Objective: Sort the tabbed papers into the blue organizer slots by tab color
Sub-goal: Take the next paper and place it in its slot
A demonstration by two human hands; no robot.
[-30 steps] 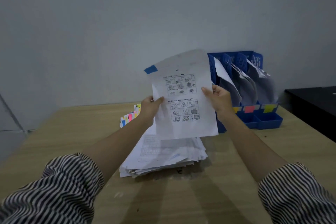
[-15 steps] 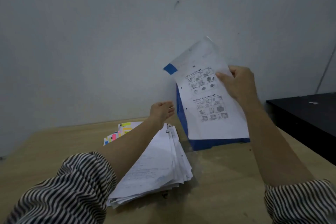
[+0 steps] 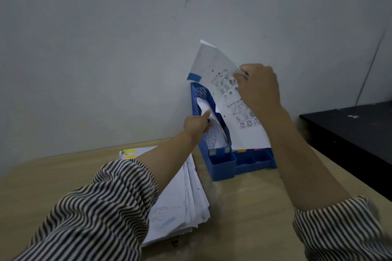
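Sleeves, striped, nearest in view; both forearms reaching out over the wooden table (image 3: 244, 214). Unsorted stack of tabbed papers (image 3: 180, 195) lying under the left arm, yellow and orange tabs (image 3: 129, 153) at its far edge — leave alone for now.

Left hand (image 3: 196, 126) further out, fingers extended against the white sheets already in the leftmost slot of the blue organizer (image 3: 222, 154), holding nothing, apparently pushing them aside to open a gap. Keep that pressure on until the new sheet's bottom edge is inside.

Right hand (image 3: 257, 89) higher and behind, pinching the worksheet with the blue tab (image 3: 229, 99) by its right edge, thumb and fingers closed on the paper. Sheet upright, bowed, hanging above and just behind the leftmost slot, lower edge hidden behind the front trays. Blue tab (image 3: 194, 77) sticking out at upper left, above the perforated slot wall.

Advice, judged from this: confirm slot colour first — label on that slot looks pale, hard to read; yellow and pink labels sit on slots further right. Lower bottom edge first, straight down into the opened gap. Single-edge pinch lets the sheet curl, so watch the free corner for snagging on the divider. Release only once seated, tab left proud.
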